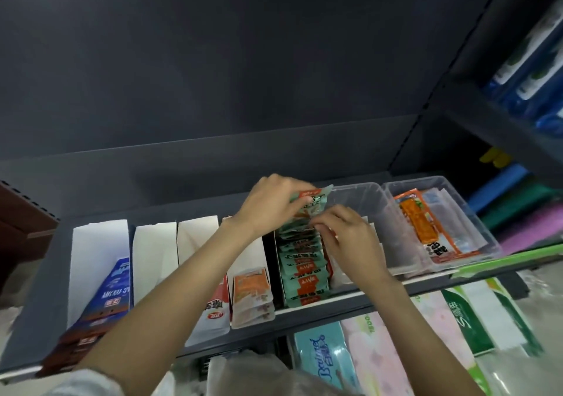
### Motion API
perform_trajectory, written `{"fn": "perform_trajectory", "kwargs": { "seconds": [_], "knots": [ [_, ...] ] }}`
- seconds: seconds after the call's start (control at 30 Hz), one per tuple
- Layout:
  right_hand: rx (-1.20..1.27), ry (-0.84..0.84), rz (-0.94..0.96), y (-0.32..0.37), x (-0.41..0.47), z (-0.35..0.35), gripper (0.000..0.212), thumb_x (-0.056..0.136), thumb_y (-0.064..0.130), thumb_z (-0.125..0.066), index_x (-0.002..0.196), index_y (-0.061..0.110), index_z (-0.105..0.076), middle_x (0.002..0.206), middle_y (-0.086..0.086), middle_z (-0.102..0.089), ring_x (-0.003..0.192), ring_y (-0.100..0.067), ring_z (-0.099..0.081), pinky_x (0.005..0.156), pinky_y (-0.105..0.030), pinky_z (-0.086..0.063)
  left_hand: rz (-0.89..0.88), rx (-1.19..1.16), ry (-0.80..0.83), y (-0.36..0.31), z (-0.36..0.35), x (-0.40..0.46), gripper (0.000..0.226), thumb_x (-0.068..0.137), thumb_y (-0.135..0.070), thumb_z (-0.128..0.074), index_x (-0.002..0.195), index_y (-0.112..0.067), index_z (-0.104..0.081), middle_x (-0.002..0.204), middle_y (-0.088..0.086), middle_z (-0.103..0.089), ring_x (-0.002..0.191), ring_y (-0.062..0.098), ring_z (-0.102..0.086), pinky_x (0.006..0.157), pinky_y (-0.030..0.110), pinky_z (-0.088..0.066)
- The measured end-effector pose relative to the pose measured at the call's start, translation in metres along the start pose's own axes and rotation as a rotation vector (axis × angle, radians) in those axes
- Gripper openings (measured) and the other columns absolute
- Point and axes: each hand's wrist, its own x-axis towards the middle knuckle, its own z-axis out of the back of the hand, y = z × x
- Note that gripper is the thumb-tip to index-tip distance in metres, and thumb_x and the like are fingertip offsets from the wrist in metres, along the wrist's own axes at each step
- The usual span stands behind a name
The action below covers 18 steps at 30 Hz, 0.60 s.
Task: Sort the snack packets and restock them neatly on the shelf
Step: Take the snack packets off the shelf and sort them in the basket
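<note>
**Both hands on green snack packets at the shelf**

Nearest you, below the shelf edge, lie tissue packs: a pale blue pack (327,356), a pink floral one just right of it, and green-and-white packs (475,319) further right.

Above them runs the dark shelf (39,319). Along its front stand white cardboard dividers (99,261). At the left, blue packets (114,286) lean in one slot. Toward the middle sits a red-and-white packet, and just right of it a short stack of orange packets (253,295).

Right of those, a row of green snack packets (304,277) with orange labels runs from the shelf front toward the back, each overlapping the next.

Your right hand (350,237) rests on the far part of this row, fingers curled, pinching a packet's edge. Your left hand (274,203), slightly farther back, grips the farthest green packets, lifted at an angle above the row.

Further right are two clear plastic bins (475,213); the right one holds long orange-and-white packets (422,222).

Behind everything rises the dark back panel of the shelf unit.
</note>
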Motion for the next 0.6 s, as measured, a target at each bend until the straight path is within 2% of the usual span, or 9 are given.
{"fn": "perform_trajectory", "kwargs": {
  "seconds": [0.07, 0.13, 0.23, 0.3, 0.33, 0.4, 0.47, 0.53, 0.6],
  "knots": [
    [0.007, -0.020, 0.000, 0.000, 0.000, 0.002, 0.014, 0.081, 0.007, -0.071, 0.091, 0.017, -0.071, 0.087, 0.002, -0.063, 0.076, -0.015, -0.060, 0.059, -0.022, -0.047, -0.049, 0.026, -0.013, -0.003, 0.001, 0.001, 0.023, 0.093, -0.029, -0.059, 0.114, -0.027, -0.069, 0.105, -0.003, -0.073, 0.095, 0.017, -0.067, 0.083, 0.037, -0.052],
    [0.011, -0.025, 0.011, 0.000, -0.001, 0.003, 0.014, 0.081, 0.006, -0.071, 0.091, 0.016, -0.071, 0.086, 0.001, -0.063, 0.075, -0.015, -0.060, 0.057, -0.025, -0.049, -0.040, 0.049, 0.073, -0.001, -0.003, 0.000, 0.023, 0.093, -0.028, -0.059, 0.114, -0.028, -0.068, 0.105, -0.003, -0.072, 0.094, 0.017, -0.067, 0.082, 0.036, -0.052],
    [0.008, -0.013, 0.001, 0.003, -0.003, 0.004, 0.015, 0.080, 0.007, -0.072, 0.091, 0.016, -0.068, 0.086, 0.002, -0.063, 0.075, -0.014, -0.061, 0.057, -0.027, -0.051, 0.041, 0.092, 0.345, 0.009, -0.016, -0.005, 0.029, 0.099, -0.029, -0.047, 0.123, -0.028, -0.062, 0.118, -0.002, -0.068, 0.105, 0.020, -0.063, 0.089, 0.034, -0.048],
    [0.026, 0.000, -0.046, 0.003, -0.003, 0.004, 0.016, 0.080, 0.007, -0.071, 0.090, 0.017, -0.063, 0.086, 0.004, -0.063, 0.076, -0.013, -0.061, 0.059, -0.030, -0.054, 0.115, 0.006, 0.513, 0.015, -0.022, -0.012, 0.036, 0.103, -0.031, -0.034, 0.134, -0.029, -0.052, 0.129, -0.001, -0.061, 0.115, 0.019, -0.058, 0.094, 0.032, -0.044],
    [0.034, -0.001, -0.059, 0.003, -0.003, 0.004, 0.017, 0.080, 0.007, -0.071, 0.088, 0.017, -0.061, 0.084, 0.005, -0.063, 0.076, -0.013, -0.061, 0.060, -0.032, -0.054, 0.163, -0.086, 0.529, 0.017, -0.023, -0.017, 0.038, 0.104, -0.033, -0.029, 0.137, -0.029, -0.048, 0.133, -0.002, -0.058, 0.119, 0.018, -0.055, 0.098, 0.031, -0.042],
    [0.019, -0.020, -0.047, 0.001, -0.003, 0.002, 0.017, 0.077, 0.005, -0.073, 0.083, 0.016, -0.061, 0.081, 0.004, -0.063, 0.073, -0.014, -0.060, 0.057, -0.033, -0.054, 0.270, -0.336, 0.427, 0.020, -0.027, -0.031, 0.038, 0.104, -0.035, -0.027, 0.134, -0.029, -0.049, 0.132, -0.005, -0.057, 0.121, 0.013, -0.052, 0.103, 0.032, -0.040],
    [-0.025, -0.026, -0.031, 0.001, -0.001, -0.004, 0.017, 0.073, 0.005, -0.076, 0.078, 0.016, -0.064, 0.080, 0.004, -0.062, 0.073, -0.015, -0.058, 0.054, -0.028, -0.051, 0.329, -0.515, 0.216, 0.022, -0.033, -0.044, 0.034, 0.103, -0.035, -0.031, 0.124, -0.028, -0.056, 0.122, -0.009, -0.061, 0.116, 0.008, -0.054, 0.100, 0.028, -0.041],
    [-0.080, -0.022, -0.032, 0.003, 0.001, -0.012, 0.016, 0.070, 0.007, -0.079, 0.074, 0.018, -0.067, 0.081, 0.004, -0.062, 0.078, -0.018, -0.056, 0.053, -0.025, -0.047, 0.377, -0.567, 0.000, 0.023, -0.038, -0.055, 0.029, 0.102, -0.030, -0.036, 0.115, -0.025, -0.061, 0.113, -0.012, -0.063, 0.111, 0.005, -0.056, 0.094, 0.021, -0.040],
    [-0.127, -0.034, -0.021, 0.006, 0.004, -0.019, 0.014, 0.068, 0.008, -0.081, 0.072, 0.018, -0.071, 0.080, 0.003, -0.062, 0.079, -0.021, -0.056, 0.057, -0.026, -0.048, 0.426, -0.542, -0.095, 0.020, -0.040, -0.063, 0.027, 0.102, -0.028, -0.039, 0.114, -0.024, -0.062, 0.114, -0.010, -0.064, 0.111, 0.006, -0.056, 0.090, 0.015, -0.040]
  ]
}}
